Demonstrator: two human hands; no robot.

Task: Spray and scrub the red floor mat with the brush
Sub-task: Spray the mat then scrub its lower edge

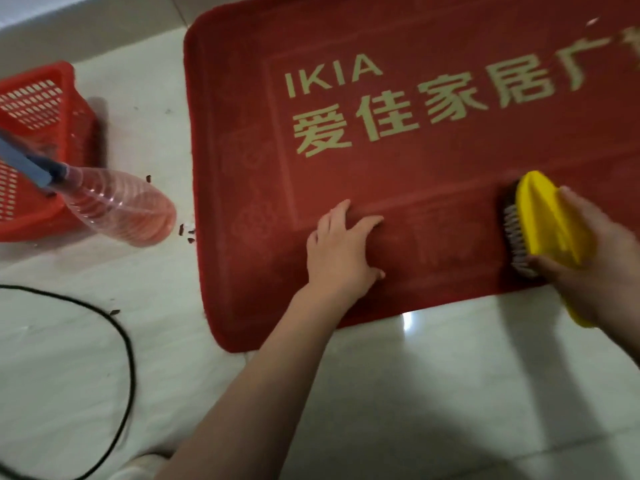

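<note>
A: Where's the mat?
B: Red floor mat (242,98) lies flat on pale tile floor (450,393). It fills the view from 11 o'clock round to 3, near edge toward the person.

A: Hands?
B: Left hand (341,251), near centre, is spread flat on the pile with fingers straight and apart. It presses down and holds nothing. Right hand (599,261), at 3 o'clock, is curled over the yellow back of the brush (547,220), thumb under its near side. The bristles (516,237) are tipped toward the mat by the near border. Motion blur there, so contact is uncertain.

A: How will they handle?
B: My judgement: the mat is soft, thin and light, and likely to creep on glossy tile under a stroke. Pin it with a flat palm at 9 o'clock of the brush, as now. The brush looks rigid and light. Grip it across the hump, not the bristle edge.

A: Spray?
B: Spray bottle (117,206) at 9 o'clock, pinkish liquid inside, untouched, just beside a red basket (38,109) at 10. Take it at the neck below the trigger. Wet plastic may be slick.

A: Hazards?
B: Black cable (124,341) at 8 o'clock, on the floor and apart from the mat.
</note>
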